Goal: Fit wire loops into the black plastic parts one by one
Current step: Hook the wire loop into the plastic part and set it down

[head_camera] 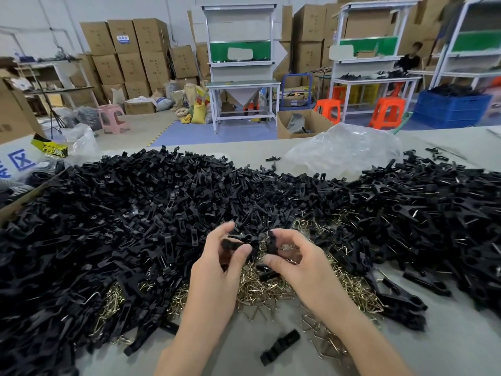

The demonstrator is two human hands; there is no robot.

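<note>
Black part sat pinched in L hand; R hand clamped a 2nd black piece w/ curled fingers, above wire loops.

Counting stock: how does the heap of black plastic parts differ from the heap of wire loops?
The black plastic parts are matt black, the wire loops shiny gold. The parts spread across the table; the loops form a smaller patch, partly buried. Both lie loose and jumbled.

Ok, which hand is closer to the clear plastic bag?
Right. The clear plastic bag lies beyond the right hand, slightly to its right; the left hand is farther left. Each pinches a black plastic part.
</note>
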